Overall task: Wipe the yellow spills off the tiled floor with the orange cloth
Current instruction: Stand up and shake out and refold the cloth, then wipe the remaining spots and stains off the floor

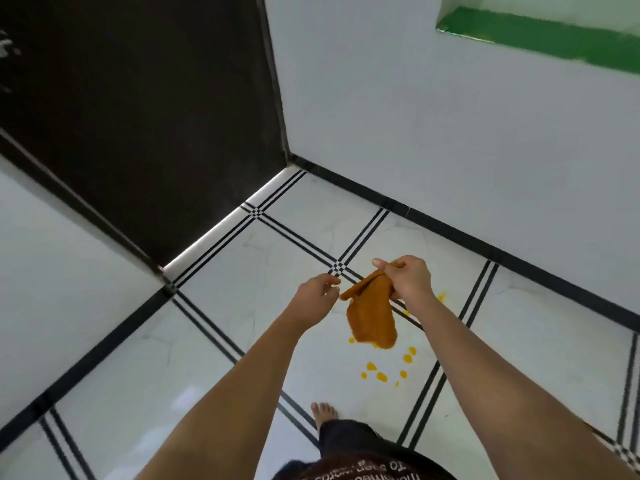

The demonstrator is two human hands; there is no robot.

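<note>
Orange cloth [372, 315] hangs in the air above the tiled floor [242, 341], gripped at its upper end by the right hand [405, 277], whose fingers are curled closed over the fabric. From that grip the cloth droops in a loose, folded flap, its lower edge hanging in front of the yellow spills [388, 367] in this view, though well above the floor. One pointed corner of it sticks out toward the left hand [317, 292].

That left hand is held just beside the corner, fingers loosely parted and thumb extended, holding nothing; a small gap shows between its fingertips and the fabric. Both bare forearms reach forward from the lower edge of the view.

On the floor, the yellow spills lie as a scatter of small drops on a white tile, near the black striped grout band that runs along that tile's right edge. A few more yellow marks show beyond the right wrist, close to the same band. A bare foot [323, 412] stands on the tile near the drops, just left of them, with a dark trouser leg [346, 438] above it.

White tiles with triple black lines cover the floor, which ends at a black skirting along the pale wall [450, 133]. A dark door [145, 116] closes the far corner, and a green ledge [554, 39] sits high on the wall at the right.
</note>
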